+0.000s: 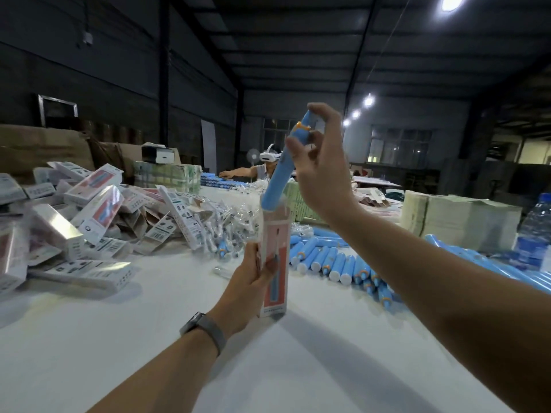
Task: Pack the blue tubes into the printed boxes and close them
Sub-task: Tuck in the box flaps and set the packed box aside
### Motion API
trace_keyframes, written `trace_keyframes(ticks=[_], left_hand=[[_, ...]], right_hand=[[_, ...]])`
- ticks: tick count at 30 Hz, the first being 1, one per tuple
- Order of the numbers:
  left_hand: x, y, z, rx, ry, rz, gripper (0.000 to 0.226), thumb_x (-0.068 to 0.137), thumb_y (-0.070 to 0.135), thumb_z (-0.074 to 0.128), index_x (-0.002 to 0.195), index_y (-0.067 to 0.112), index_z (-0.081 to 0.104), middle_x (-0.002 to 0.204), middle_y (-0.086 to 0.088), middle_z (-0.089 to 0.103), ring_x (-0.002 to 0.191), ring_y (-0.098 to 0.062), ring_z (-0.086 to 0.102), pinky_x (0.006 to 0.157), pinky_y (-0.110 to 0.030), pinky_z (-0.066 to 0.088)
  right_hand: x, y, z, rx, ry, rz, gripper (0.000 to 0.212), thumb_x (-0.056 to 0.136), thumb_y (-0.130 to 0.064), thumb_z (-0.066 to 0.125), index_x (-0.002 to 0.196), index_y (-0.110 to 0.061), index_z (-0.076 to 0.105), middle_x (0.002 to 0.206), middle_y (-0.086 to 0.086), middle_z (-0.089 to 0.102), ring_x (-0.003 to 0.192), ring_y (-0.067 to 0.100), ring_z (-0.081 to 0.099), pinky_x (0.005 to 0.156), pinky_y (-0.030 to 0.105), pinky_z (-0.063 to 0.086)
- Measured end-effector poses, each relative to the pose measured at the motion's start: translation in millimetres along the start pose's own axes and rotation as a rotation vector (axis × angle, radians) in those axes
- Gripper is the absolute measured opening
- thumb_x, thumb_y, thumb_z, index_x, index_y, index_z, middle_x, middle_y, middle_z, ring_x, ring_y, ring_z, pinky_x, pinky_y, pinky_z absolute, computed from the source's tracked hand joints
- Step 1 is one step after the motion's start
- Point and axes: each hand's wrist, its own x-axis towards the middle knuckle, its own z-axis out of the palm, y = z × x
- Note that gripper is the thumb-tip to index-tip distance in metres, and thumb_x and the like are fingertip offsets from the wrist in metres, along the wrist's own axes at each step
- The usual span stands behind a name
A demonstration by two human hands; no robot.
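A long blue plastic tube with an orange ring near its top [278,171] stands almost upright, a little tilted, with its lower end inside the open top of a tall narrow printed cardboard box, coral-red and white [275,263]. The box stands upright with its bottom on the white table surface [149,338]. The right hand [320,162] is above the box and pinches the upper part of the tube between thumb and fingertips, while the other fingers are loosely spread. The left hand [249,283] grips the box on its left side at middle height, the fingers curled round its front; a grey watch band [205,327] is on this wrist. Just to the right of the box, many loose blue tubes [337,260] lie side by side on the table, and more blue tubes continue to the far right edge. Far right of the box stands a clear plastic water bottle with a blue label [535,231], and behind the tubes is a pale stack of flat sheets [459,217]. To the left of the box lies a big pile of printed boxes, white and silver [89,204], in disorder. Behind the box, small clear plastic bags [235,216] are heaped. Farther behind the box, a person with a white headset [269,156] works at the table.
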Motion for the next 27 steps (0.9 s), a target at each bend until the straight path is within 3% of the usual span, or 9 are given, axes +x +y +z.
trace_keyframes(ticks=[10,13,16,20,24,27], left_hand=[[-0.2,1.7,-3.9,0.139,0.085,0.007,0.010,0.103,0.028,0.053,0.111,0.026,0.047,0.099,0.022,0.067,0.096,-0.006,0.069,0.083,-0.037,0.059],[-1.1,3.9,-2.5,0.163,0.114,0.008,0.010,0.102,0.027,0.055,0.108,0.026,0.047,0.104,0.016,0.067,0.094,-0.006,0.068,0.082,-0.035,0.057],[-0.8,5.2,-3.5,0.166,0.138,-0.018,0.011,0.102,0.022,0.055,0.108,0.025,0.046,0.113,0.008,0.067,0.101,-0.012,0.068,0.089,-0.044,0.057],[-1.6,8.7,-3.2,0.197,0.174,-0.027,0.020,0.093,0.036,0.060,0.105,0.029,0.046,0.111,0.006,0.069,0.099,-0.018,0.069,0.090,-0.050,0.057],[1.1,8.3,-7.7,0.266,0.268,-0.037,0.025,0.083,0.046,0.056,0.097,0.033,0.040,0.102,-0.007,0.069,0.092,-0.034,0.069,0.083,-0.058,0.056],[2.0,8.3,-9.4,0.351,0.328,-0.048,0.024,0.081,0.049,0.053,0.093,0.038,0.035,0.096,-0.009,0.069,0.087,-0.037,0.068,0.079,-0.055,0.056]], right_hand=[[-15.8,22.8,12.2,-0.105,-0.052,0.083,0.035,0.093,-0.030,0.067,0.115,-0.034,0.040,0.086,0.001,0.068,0.071,0.019,0.064,0.070,0.048,0.056],[-18.9,27.8,15.6,-0.139,-0.083,0.104,0.027,0.095,-0.033,0.063,0.116,-0.027,0.046,0.096,-0.008,0.062,0.088,0.015,0.063,0.080,0.046,0.055],[-23.6,34.2,20.5,-0.169,-0.063,0.077,0.026,0.098,-0.034,0.057,0.120,-0.021,0.055,0.108,-0.009,0.055,0.109,0.017,0.053,0.093,0.039,0.046],[-25.3,36.6,28.6,-0.278,-0.130,0.034,0.024,0.100,-0.040,0.050,0.116,-0.025,0.062,0.116,-0.010,0.051,0.116,0.015,0.042,0.086,0.024,0.031],[-50.4,47.4,36.5,-0.476,-0.314,0.010,0.032,0.101,-0.041,0.048,0.110,-0.019,0.070,0.128,-0.002,0.049,0.120,0.019,0.036,0.097,0.035,0.035],[-67.3,55.4,42.1,-0.435,-0.340,0.052,0.032,0.100,-0.041,0.050,0.112,-0.019,0.071,0.131,-0.001,0.048,0.122,0.022,0.036,0.103,0.036,0.033]])
